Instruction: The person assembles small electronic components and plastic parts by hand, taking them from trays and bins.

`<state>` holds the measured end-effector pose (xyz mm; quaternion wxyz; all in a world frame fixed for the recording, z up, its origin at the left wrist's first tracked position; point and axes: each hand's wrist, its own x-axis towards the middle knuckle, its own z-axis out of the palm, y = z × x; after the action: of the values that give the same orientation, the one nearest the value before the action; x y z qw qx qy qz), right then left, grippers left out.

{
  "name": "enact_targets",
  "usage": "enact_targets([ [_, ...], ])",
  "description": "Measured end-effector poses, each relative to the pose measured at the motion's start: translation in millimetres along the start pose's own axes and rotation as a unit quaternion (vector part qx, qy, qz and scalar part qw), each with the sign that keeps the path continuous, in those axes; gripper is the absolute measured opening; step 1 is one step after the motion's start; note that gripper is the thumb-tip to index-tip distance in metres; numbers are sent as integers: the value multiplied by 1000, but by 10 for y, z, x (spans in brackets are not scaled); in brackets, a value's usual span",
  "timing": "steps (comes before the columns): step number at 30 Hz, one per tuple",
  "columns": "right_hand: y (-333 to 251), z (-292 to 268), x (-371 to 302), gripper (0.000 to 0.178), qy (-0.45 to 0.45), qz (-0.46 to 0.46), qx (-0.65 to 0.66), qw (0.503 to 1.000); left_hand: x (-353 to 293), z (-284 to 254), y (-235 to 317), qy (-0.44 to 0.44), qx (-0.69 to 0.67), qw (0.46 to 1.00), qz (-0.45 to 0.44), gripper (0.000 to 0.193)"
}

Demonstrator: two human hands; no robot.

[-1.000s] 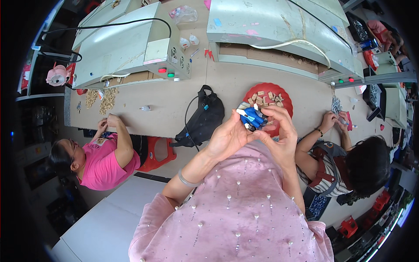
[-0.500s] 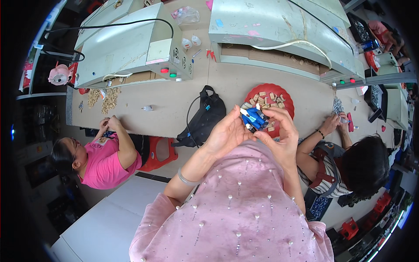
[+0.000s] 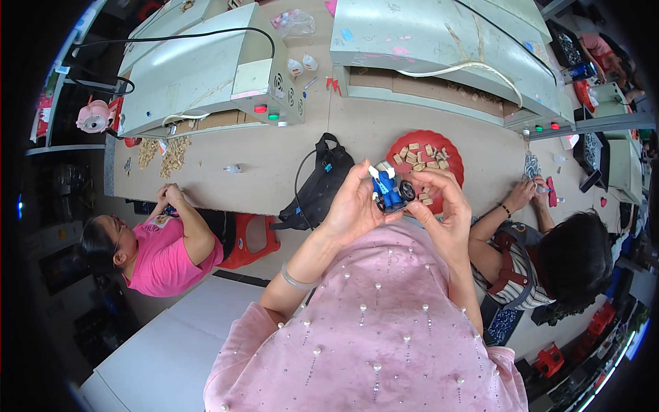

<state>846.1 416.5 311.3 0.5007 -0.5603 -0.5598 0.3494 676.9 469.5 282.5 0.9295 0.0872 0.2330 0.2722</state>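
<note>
A small figurine in blue clothes with white parts is up in front of my chest, with a black spoked wheel at its right side. My left hand grips it from the left, thumb and fingers around its edge. From the other side, the curled thumb and fingers of my right hand are at the wheel. Just beyond, partly hidden by my right hand, sits a red plate with several small tan pieces on it.
A black bag lies left of my hands. Pale metal machines stand along the back of the table. One person in pink works at the left, another at the right. Small bottles stand between the machines.
The figurine has been turned more upright in my hands, and its black wheel now shows on the right. My left fingertips have shifted slightly left and up.
</note>
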Motion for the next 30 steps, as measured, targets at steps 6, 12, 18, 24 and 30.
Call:
enact_targets([
  [6,-1,24,-16,42,-16,7,-9,1000,-14,-28,14,-11,72,996,52,50],
  [12,-40,115,-56,44,0,-54,-43,998,21,43,19,5,153,982,111,66],
  [18,-5,145,-71,53,10,-68,-33,997,4,63,42,-18,168,979,113,77],
  [24,11,149,-61,49,28,-55,-11,998,14,80,32,-13,163,980,110,76],
  [30,51,141,-67,50,29,-52,-4,998,11,49,23,-9,148,983,110,73],
])
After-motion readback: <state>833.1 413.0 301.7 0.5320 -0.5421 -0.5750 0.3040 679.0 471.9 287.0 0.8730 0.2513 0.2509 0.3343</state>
